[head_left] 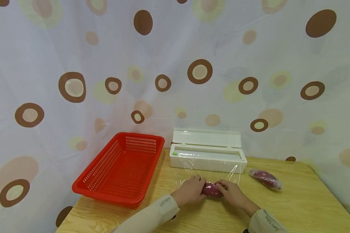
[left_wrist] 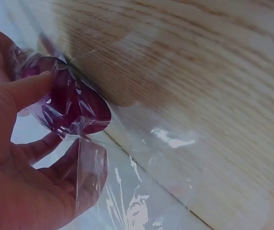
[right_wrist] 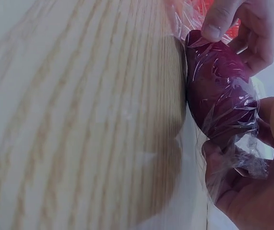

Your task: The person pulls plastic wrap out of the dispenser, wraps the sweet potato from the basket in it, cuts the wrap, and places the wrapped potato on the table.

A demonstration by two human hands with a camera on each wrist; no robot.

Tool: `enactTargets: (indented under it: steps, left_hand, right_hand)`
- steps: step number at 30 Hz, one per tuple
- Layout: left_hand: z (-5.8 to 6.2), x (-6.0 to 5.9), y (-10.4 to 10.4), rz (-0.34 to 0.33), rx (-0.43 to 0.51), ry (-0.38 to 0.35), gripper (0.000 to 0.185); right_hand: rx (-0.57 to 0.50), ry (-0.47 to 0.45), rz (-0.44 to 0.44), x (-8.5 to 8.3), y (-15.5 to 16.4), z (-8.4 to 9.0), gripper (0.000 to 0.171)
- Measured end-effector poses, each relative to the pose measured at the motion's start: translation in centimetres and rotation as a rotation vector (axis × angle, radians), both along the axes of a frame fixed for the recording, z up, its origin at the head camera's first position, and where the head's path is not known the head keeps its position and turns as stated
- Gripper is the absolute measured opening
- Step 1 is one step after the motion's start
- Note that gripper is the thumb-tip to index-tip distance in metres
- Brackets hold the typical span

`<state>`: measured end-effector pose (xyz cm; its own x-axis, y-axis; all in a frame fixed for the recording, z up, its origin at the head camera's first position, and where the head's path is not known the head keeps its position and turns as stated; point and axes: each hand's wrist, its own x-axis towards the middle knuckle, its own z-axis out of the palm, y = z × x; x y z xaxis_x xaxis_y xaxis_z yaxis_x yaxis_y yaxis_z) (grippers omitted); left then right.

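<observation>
**Both hands wrap a purple sweet potato in cling film**

The left hand and right hand grip opposite ends of a purple sweet potato, fingers curled round it and the cling film bunched over its skin. It lies on the wooden table, just in front of the white cling film dispenser, whose lid stands open; the film runs from the dispenser to the hands. To the right lies a second, already wrapped sweet potato. A red plastic basket sits at the left. A dotted curtain hangs behind.
</observation>
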<state>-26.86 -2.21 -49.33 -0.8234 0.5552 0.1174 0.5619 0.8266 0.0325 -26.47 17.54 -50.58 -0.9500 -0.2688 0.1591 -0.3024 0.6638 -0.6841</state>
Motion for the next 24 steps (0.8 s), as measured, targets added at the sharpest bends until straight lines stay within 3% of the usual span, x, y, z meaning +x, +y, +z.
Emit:
enactTargets:
  steps: [7, 14, 20, 24]
  left_hand:
    - [-0.9, -0.7, 0.2, 0.021, 0.079, -0.054, 0.044]
    - [-0.6, -1.0, 0.2, 0.02, 0.132, -0.117, 0.036]
    - [-0.7, -1.4, 0.0, 0.022, 0.143, -0.153, 0.035]
    - [-0.8, -1.6, 0.0, 0.021, 0.129, -0.165, 0.038]
  right_hand:
    - [-0.037, 0.024, -0.041, -0.2, -0.1, -0.1, 0.017]
    - [-0.125, 0.117, -0.033, -0.4, 0.0, -0.4, 0.008]
    - [-0.034, 0.218, 0.011, -0.6, 0.1, -0.8, 0.01]
    - [0.068, 0.203, 0.012, -0.7, 0.0, -0.8, 0.029]
